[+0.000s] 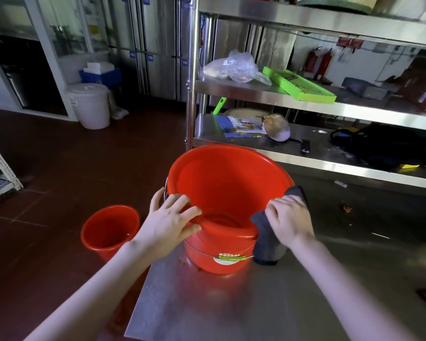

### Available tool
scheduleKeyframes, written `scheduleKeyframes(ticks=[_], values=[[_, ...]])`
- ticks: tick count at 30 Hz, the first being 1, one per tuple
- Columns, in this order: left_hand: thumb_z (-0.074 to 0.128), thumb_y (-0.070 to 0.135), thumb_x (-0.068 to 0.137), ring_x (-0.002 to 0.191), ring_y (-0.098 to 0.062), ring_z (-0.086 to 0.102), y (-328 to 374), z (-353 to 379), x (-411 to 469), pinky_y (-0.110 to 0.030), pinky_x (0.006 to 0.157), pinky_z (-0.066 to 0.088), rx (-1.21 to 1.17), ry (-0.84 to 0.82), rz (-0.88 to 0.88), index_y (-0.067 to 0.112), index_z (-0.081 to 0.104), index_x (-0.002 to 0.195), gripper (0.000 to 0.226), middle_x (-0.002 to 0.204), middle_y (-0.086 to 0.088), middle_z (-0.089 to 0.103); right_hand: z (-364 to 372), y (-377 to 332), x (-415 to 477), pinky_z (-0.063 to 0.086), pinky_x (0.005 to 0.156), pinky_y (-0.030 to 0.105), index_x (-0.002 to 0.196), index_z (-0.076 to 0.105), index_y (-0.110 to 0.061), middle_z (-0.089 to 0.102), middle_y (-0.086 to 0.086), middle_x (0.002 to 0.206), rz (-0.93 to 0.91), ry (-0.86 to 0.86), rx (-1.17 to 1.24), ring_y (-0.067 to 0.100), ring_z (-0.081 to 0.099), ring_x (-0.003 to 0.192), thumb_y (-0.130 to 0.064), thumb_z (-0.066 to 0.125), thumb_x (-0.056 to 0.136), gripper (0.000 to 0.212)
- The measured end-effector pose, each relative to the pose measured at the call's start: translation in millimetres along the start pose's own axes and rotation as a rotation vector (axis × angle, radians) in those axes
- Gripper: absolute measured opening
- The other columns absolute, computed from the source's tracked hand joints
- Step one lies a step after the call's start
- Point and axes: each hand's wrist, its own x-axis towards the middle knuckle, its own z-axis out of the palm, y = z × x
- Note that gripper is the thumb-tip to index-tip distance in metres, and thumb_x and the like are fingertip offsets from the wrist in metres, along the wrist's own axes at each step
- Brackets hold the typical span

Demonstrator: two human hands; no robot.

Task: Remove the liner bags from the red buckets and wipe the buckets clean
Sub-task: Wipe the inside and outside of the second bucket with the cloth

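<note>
A brushed steel counter (305, 303) carried a large red bucket (226, 183) near its left corner, upright, its round, glossy inside bare plastic. The left hand (167, 222) lay spread on the near rim, fingers fairly straight. The right hand (288, 217) gripped a soft dark grey cloth (266, 244) against the right rim. A smaller red bucket (108, 230) stood on the tiled floor (71, 156).

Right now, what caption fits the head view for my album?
Left hand rests on the large red bucket; right hand holds a dark cloth against its rim.
</note>
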Motion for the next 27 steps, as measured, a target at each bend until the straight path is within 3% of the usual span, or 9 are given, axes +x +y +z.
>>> scheduleKeyframes(ticks=[4, 6, 9, 12, 14, 17, 19, 24, 27], values=[[0.042, 0.048, 0.086, 0.093, -0.028, 0.060, 44.9, 6.3, 4.6, -0.056, 0.101, 0.037, 0.021, 0.042, -0.030, 0.027, 0.067, 0.099, 0.034, 0.096, 0.000, 0.059, 10.0, -63.3, -16.5, 0.045, 0.063, 0.037, 0.053, 0.055, -0.017, 0.058, 0.002, 0.053, 0.065, 0.049, -0.087, 0.029, 0.056, 0.056, -0.024, 0.045, 0.079, 0.029], [0.042, 0.046, 0.086, 0.091, -0.027, 0.061, 52.4, 6.7, 4.9, -0.056, 0.101, 0.037, 0.002, 0.049, -0.033, 0.027, 0.068, 0.098, 0.034, 0.095, 0.001, 0.059, 11.5, -73.5, -16.9, 0.043, 0.062, 0.036, 0.052, 0.053, -0.017, 0.056, 0.000, 0.051, 0.058, 0.057, -0.071, 0.028, 0.054, 0.054, -0.023, 0.046, 0.081, 0.031], [0.043, 0.057, 0.089, 0.115, -0.022, 0.056, 27.7, 1.2, 7.3, -0.060, 0.110, 0.023, -0.045, 0.006, -0.008, 0.030, 0.068, 0.111, 0.043, 0.109, 0.004, 0.061, 9.4, -57.8, -14.4, 0.043, 0.061, 0.035, 0.051, 0.054, -0.015, 0.056, -0.001, 0.050, -0.019, 0.052, -0.044, 0.026, 0.053, 0.053, -0.023, 0.043, 0.082, 0.034], [0.036, 0.058, 0.096, 0.144, -0.014, 0.027, -12.3, -5.7, 10.6, -0.059, 0.116, 0.006, -0.108, -0.084, -0.059, 0.033, 0.056, 0.130, 0.047, 0.136, 0.009, 0.049, 2.4, -29.6, -8.9, 0.045, 0.062, 0.034, 0.055, 0.057, -0.016, 0.057, -0.001, 0.053, -0.097, 0.001, -0.010, 0.027, 0.055, 0.055, -0.024, 0.042, 0.080, 0.030], [0.032, 0.053, 0.097, 0.148, -0.012, 0.015, -29.5, -5.1, 10.6, -0.059, 0.117, 0.004, -0.099, -0.131, -0.025, 0.036, 0.048, 0.135, 0.045, 0.142, 0.011, 0.041, -1.4, -5.6, -2.0, 0.048, 0.066, 0.036, 0.058, 0.059, -0.015, 0.059, -0.001, 0.057, -0.121, -0.054, 0.015, 0.028, 0.057, 0.059, -0.026, 0.040, 0.081, 0.032], [0.035, 0.051, 0.095, 0.139, -0.021, 0.035, -16.2, -1.4, 11.9, -0.060, 0.115, 0.014, -0.014, -0.144, 0.035, 0.034, 0.053, 0.129, 0.042, 0.129, 0.005, 0.050, -2.6, 22.9, 8.8, 0.046, 0.078, 0.039, 0.063, 0.061, -0.010, 0.061, 0.002, 0.064, -0.095, -0.119, 0.016, 0.030, 0.057, 0.067, -0.029, 0.031, 0.084, 0.042], [0.043, 0.047, 0.093, 0.125, -0.025, 0.049, -1.2, 4.8, 11.4, -0.062, 0.112, 0.020, 0.010, -0.063, 0.033, 0.031, 0.060, 0.121, 0.036, 0.116, 0.002, 0.055, -1.3, 27.0, 9.5, 0.045, 0.081, 0.040, 0.064, 0.061, -0.009, 0.060, 0.003, 0.065, -0.033, -0.105, 0.020, 0.029, 0.055, 0.069, -0.029, 0.027, 0.085, 0.044], [0.050, 0.045, 0.092, 0.115, -0.026, 0.054, 19.7, 5.7, 8.6, -0.063, 0.109, 0.022, 0.004, 0.004, -0.040, 0.030, 0.063, 0.115, 0.030, 0.109, 0.001, 0.057, 5.1, -26.2, -10.6, 0.047, 0.068, 0.038, 0.054, 0.054, -0.014, 0.057, 0.005, 0.054, 0.094, 0.078, -0.072, 0.032, 0.056, 0.059, -0.023, 0.040, 0.080, 0.031], [0.049, 0.046, 0.090, 0.106, -0.028, 0.058, 38.4, 5.1, 6.7, -0.062, 0.107, 0.028, 0.022, 0.012, -0.040, 0.028, 0.065, 0.107, 0.030, 0.103, 0.000, 0.058, 11.5, -73.5, -20.6, 0.043, 0.064, 0.037, 0.055, 0.055, -0.016, 0.056, 0.001, 0.053, 0.123, 0.078, -0.087, 0.029, 0.054, 0.056, -0.022, 0.046, 0.080, 0.027]])
